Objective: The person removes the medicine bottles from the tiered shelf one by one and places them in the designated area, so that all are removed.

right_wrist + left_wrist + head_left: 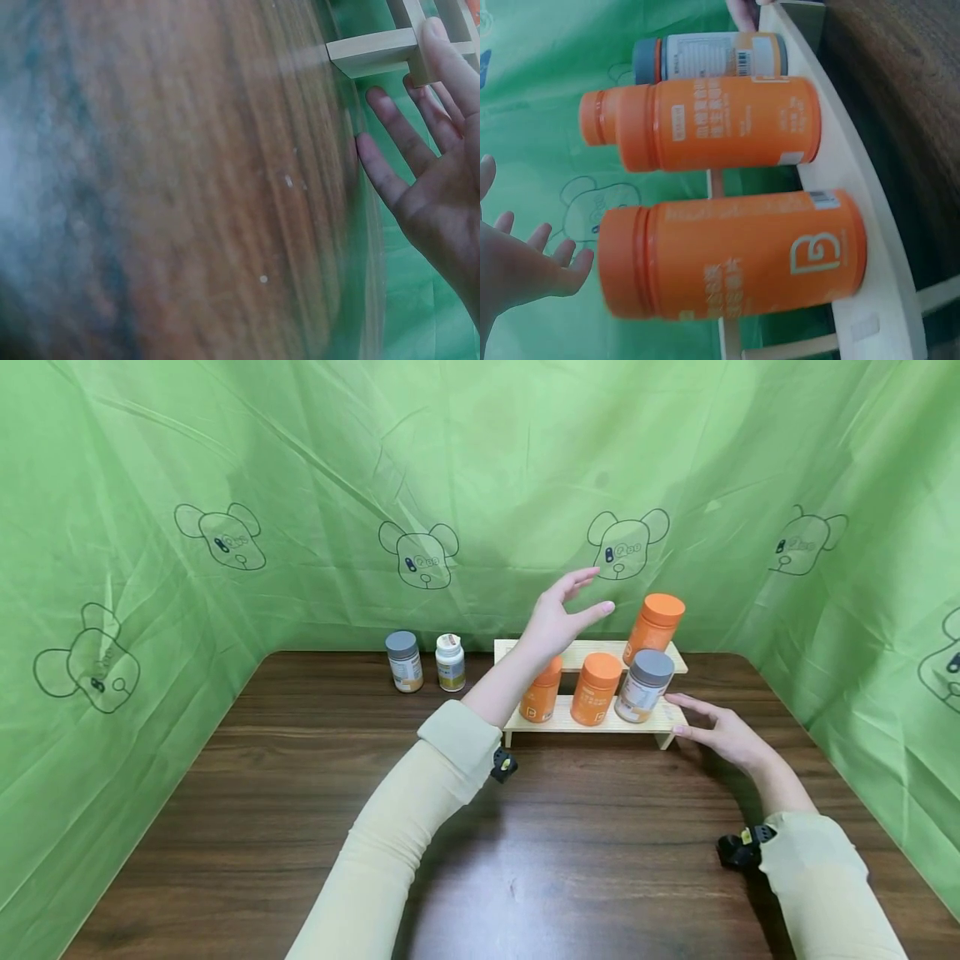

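A two-tier wooden rack [555, 727] stands toward the back of the table. On its lower tier are two orange bottles [597, 689] [757, 251] and a grey-capped bottle [643, 687]; another orange bottle [654, 627] stands on the upper tier. My left hand [562, 614] is raised over the rack, holding nothing, with fingers and thumb spread apart. It is left of the upper orange bottle in the head view. At the right end of the lower tier, my right hand [716, 733] pinches the board, thumb [442, 56] in front and fingers behind.
Left of the rack, a second grey-capped bottle [405, 662] and a small white-capped bottle [451, 663] stand near the table's back edge. Green cloth [315, 485] with mouse-head drawings hangs behind and along both sides of the dark wooden table [585, 860].
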Action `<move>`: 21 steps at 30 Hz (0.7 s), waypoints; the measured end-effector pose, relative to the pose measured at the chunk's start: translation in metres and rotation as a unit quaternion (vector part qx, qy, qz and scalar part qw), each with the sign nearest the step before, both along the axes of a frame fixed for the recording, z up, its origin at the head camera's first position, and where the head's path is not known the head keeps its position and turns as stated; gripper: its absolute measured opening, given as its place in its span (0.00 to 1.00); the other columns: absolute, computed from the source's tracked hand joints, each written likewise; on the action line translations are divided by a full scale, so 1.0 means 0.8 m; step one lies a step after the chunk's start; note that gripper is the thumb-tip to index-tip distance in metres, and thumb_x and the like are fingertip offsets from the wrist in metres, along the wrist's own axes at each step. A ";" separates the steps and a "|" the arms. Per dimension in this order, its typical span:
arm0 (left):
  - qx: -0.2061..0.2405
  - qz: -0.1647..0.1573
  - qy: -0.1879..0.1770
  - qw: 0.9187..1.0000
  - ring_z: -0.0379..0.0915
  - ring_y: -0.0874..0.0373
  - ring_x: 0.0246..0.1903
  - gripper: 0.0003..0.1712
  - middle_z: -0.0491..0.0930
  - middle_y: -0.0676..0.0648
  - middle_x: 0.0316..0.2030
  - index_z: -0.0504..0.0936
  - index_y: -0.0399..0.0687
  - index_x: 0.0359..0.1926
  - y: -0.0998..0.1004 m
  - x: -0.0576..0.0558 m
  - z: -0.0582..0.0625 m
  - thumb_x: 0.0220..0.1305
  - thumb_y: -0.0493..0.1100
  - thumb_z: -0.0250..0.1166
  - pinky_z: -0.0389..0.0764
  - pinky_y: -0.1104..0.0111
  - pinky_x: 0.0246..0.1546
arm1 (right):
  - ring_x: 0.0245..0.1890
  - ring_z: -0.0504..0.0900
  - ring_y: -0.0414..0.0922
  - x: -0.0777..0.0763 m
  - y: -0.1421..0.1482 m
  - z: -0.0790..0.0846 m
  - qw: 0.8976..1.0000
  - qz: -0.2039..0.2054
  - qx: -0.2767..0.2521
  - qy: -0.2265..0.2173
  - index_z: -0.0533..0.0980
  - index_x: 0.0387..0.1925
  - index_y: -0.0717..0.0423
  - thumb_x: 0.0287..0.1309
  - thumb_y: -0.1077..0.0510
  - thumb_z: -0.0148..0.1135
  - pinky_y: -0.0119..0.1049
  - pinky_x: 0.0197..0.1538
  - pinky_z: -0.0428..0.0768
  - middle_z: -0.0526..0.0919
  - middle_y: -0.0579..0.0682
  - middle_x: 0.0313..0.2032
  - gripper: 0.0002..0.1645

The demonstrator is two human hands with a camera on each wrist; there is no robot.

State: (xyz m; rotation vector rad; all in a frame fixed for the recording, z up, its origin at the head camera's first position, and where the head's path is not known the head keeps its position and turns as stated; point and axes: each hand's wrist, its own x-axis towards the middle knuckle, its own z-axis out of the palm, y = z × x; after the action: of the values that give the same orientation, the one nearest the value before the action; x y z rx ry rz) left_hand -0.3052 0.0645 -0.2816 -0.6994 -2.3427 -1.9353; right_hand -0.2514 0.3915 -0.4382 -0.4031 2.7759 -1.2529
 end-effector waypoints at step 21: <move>-0.030 -0.019 -0.004 0.999 0.60 0.62 0.65 0.35 0.68 0.57 0.64 0.67 0.65 0.65 0.069 -0.019 -0.028 0.57 0.52 0.69 0.63 0.63 0.64 | 0.68 0.54 0.58 -0.002 0.000 -0.003 1.000 -0.007 0.009 0.000 0.65 0.66 0.44 0.60 0.52 0.62 0.62 0.65 0.53 0.62 0.57 0.68 0.33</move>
State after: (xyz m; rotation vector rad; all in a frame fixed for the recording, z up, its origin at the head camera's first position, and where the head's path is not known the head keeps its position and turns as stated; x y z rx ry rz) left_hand -0.3204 0.1194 -0.3040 -0.7468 -2.4197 -1.8914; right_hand -0.2533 0.3916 -0.4407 -0.3845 2.7922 -1.2306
